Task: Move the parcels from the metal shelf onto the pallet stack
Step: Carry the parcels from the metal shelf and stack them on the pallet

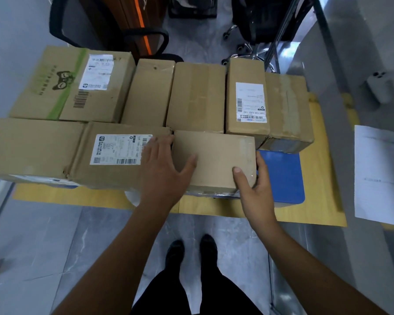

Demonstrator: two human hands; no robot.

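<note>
A plain brown parcel (216, 155) sits in the front row of the pallet stack (289, 180), whose blue top shows at its right. My left hand (164, 169) lies flat on the parcel's left edge, fingers spread and partly over the labelled parcel (109, 153) beside it. My right hand (253, 185) grips the plain parcel's front right corner, thumb on top and fingers round its right side. Several more cardboard parcels fill the back row, among them a green-taped one (75, 85) and a tall labelled one (246, 98).
The stack rests on a yellow floor mat (316, 201). A metal shelf frame (328, 30) rises at the right, with a white sheet of paper (380, 173) on its surface. Black office chairs (255, 23) stand behind the parcels. My feet are on grey floor below.
</note>
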